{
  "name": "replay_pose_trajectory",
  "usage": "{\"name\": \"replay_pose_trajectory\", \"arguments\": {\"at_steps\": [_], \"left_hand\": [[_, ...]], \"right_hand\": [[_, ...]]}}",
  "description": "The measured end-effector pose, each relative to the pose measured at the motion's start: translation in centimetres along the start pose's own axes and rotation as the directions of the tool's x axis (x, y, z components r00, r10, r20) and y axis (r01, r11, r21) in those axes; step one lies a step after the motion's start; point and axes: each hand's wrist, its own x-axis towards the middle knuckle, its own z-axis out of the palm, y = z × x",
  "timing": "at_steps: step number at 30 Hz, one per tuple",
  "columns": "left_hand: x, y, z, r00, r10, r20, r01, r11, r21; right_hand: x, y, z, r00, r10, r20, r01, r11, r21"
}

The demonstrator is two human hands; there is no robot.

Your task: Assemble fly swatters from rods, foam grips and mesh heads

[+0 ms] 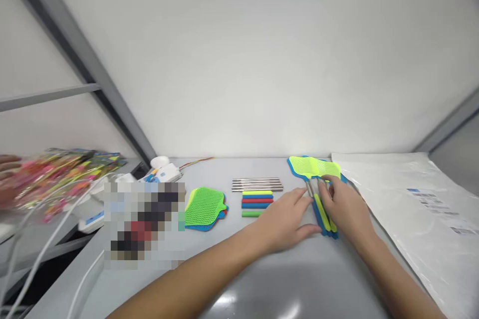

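Observation:
Several assembled fly swatters [313,165], yellow-green and blue with mesh heads and metal shafts, lie overlapping on the grey table. Over the shaft of the right-hand ones, my right hand [348,207] closes its thumb and fingers; the grip itself is partly hidden. My left hand [286,219] is beside them, thumb and fingers apart, fingertips close to the left swatter's shaft. Left of that hand lie coloured handle tubes [257,206] in yellow, red, blue and green. Behind the tubes is a row of thin metal rods [257,184]. A stack of loose mesh swatter heads [205,207], bright green on top, sits further left.
White plastic sheeting [404,199] covers the table's right side. Power strips [166,173] and white cables [41,249] are at left. Another person's hand [8,169] is at the far left by colourful packaged items [71,174]. A pixelated patch hides part of the table.

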Motion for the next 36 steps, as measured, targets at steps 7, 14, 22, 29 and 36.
{"name": "replay_pose_trajectory", "arguments": {"at_steps": [7,14,22,29,36], "left_hand": [[-8.0,-3.3,-6.4,0.999,-0.013,-0.031,0.024,0.936,0.351],[-12.1,-5.6,-10.4,0.894,-0.344,-0.286,0.419,0.869,0.265],[-11.8,-4.4,-8.4,0.954,-0.279,-0.112,0.300,0.869,0.394],[-10.7,-3.9,-5.6,0.955,-0.288,-0.066,0.282,0.822,0.494],[-9.9,-4.1,-4.0,0.964,-0.262,-0.055,0.242,0.766,0.596]], "right_hand": [[2.2,-8.3,2.4,0.823,-0.505,0.260,0.519,0.854,0.017],[7.7,-15.2,6.2,0.664,-0.605,0.440,0.626,0.771,0.116],[8.7,-17.1,7.7,0.588,-0.629,0.509,0.654,0.740,0.158],[8.4,-16.8,4.5,0.721,-0.615,0.318,0.619,0.779,0.103],[4.1,-15.5,-2.5,0.899,-0.364,-0.243,0.383,0.386,0.839]]}}
